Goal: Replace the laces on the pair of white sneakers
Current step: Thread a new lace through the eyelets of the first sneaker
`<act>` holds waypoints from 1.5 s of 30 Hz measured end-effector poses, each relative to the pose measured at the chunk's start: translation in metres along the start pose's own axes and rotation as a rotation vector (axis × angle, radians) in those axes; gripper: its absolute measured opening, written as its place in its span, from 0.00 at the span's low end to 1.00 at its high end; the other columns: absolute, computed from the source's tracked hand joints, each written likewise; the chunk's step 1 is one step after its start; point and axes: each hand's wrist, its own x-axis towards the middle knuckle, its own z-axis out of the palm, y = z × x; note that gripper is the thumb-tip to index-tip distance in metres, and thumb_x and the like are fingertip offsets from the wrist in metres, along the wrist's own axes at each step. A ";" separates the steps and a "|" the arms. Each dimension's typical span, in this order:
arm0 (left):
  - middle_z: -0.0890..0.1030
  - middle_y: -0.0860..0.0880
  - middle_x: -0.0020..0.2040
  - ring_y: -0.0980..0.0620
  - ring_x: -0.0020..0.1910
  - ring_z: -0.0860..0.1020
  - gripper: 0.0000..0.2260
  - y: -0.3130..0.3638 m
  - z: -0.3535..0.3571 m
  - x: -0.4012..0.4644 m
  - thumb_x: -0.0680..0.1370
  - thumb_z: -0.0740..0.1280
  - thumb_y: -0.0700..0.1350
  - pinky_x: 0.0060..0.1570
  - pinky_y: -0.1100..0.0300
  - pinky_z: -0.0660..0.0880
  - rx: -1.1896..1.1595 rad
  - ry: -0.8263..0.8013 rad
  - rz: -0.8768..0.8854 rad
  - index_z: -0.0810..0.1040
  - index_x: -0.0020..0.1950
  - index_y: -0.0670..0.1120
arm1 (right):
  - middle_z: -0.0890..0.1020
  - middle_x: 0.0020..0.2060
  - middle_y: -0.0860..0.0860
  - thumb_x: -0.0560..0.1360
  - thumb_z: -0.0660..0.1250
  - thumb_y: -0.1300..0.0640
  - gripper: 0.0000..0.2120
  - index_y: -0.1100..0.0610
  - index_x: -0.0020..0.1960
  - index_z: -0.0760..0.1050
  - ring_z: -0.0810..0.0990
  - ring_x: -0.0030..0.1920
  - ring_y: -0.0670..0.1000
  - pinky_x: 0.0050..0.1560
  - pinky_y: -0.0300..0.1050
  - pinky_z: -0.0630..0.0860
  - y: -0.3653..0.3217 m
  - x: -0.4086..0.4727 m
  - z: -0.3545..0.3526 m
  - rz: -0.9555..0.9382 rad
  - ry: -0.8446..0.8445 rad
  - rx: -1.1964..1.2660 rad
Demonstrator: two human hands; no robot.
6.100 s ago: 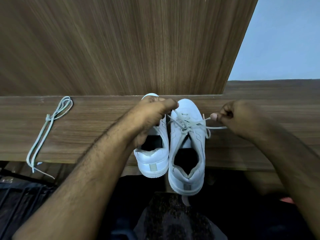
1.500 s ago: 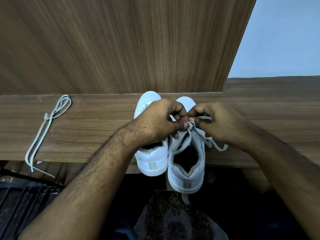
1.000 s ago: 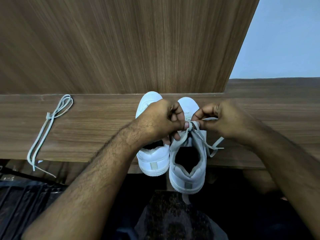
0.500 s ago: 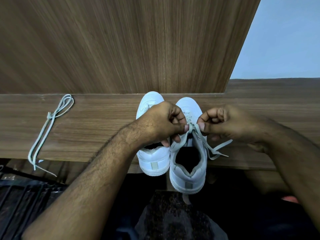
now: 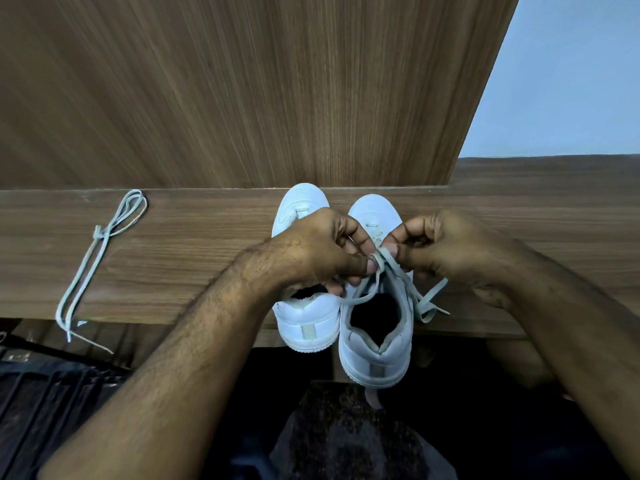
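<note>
Sneakers: two white ones, side by side at frame centre on the wooden shelf (image 5: 207, 258), toes toward the wood-grain panel (image 5: 242, 91), heels jutting past the shelf's near edge.
Left sneaker (image 5: 304, 323): no lace visible in it; its middle is covered by the left hand.
Right sneaker (image 5: 377, 348): carries the threaded lace (image 5: 401, 282), whose loose ends trail off to the shoe's right onto the shelf.
Laces: two counted. The second, a spare lace (image 5: 100, 251), lies folded and knotted at the left of the frame, well apart from the shoes, its ends hanging over the shelf edge.
Hands: two, both bare, meeting above the right sneaker's tongue.
Left hand (image 5: 318, 254): fingers curled, thumb and forefinger pinching the threaded lace where its strands cross.
Right hand (image 5: 446, 251): fingers curled in, fingertips touching the same crossing point; it seems to pinch a strand there, though the contact is partly hidden.
Hidden: eyelets and tongues of both shoes lie under the hands; whether a knot is formed cannot be told.
Cut off: both forearms run out of the bottom of the frame.
Lower frame: dark and hard to make out.
</note>
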 end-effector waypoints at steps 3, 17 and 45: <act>0.82 0.42 0.38 0.53 0.34 0.80 0.05 -0.001 0.001 0.000 0.76 0.74 0.36 0.28 0.62 0.77 0.028 0.006 0.003 0.82 0.51 0.38 | 0.83 0.36 0.51 0.74 0.74 0.57 0.04 0.57 0.46 0.84 0.78 0.28 0.40 0.31 0.38 0.74 0.002 0.000 0.000 0.032 -0.016 0.020; 0.83 0.32 0.44 0.44 0.36 0.79 0.02 -0.001 -0.001 0.001 0.78 0.71 0.38 0.34 0.56 0.79 0.000 0.045 -0.001 0.80 0.46 0.42 | 0.85 0.37 0.47 0.74 0.74 0.53 0.03 0.52 0.45 0.84 0.79 0.35 0.42 0.41 0.43 0.75 0.004 0.001 -0.002 -0.080 -0.013 -0.071; 0.85 0.39 0.40 0.45 0.35 0.83 0.03 0.004 0.001 -0.005 0.82 0.67 0.38 0.29 0.58 0.74 -0.146 0.058 -0.080 0.75 0.48 0.42 | 0.86 0.42 0.47 0.75 0.73 0.56 0.02 0.50 0.45 0.84 0.84 0.46 0.46 0.59 0.55 0.78 -0.003 0.000 0.000 -0.207 -0.002 -0.173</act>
